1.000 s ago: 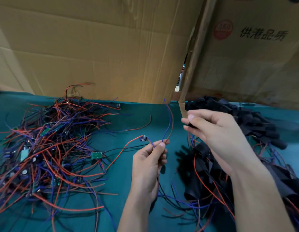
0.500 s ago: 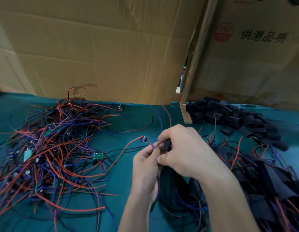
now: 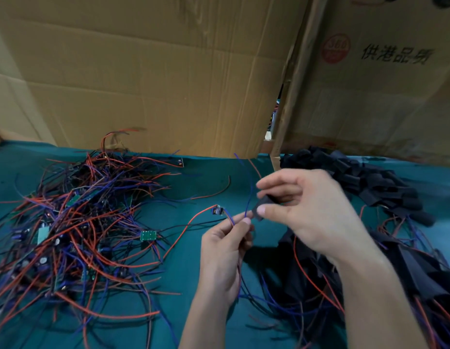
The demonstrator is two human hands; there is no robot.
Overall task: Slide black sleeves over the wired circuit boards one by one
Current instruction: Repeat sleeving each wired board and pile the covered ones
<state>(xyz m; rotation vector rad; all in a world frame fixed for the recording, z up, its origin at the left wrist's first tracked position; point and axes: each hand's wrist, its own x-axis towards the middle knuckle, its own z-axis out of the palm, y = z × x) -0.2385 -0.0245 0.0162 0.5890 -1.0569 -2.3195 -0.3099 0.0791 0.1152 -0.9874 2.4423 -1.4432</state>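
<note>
Head view: sleeve in right hand (pinched)

Right hand lifted apart from left hand, now pinching black sleeve just above left fingertips.

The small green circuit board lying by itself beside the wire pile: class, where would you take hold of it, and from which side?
Pinch the green circuit board by its two long edges, coming from above. It lies flat, wires trailing off its ends.
</note>
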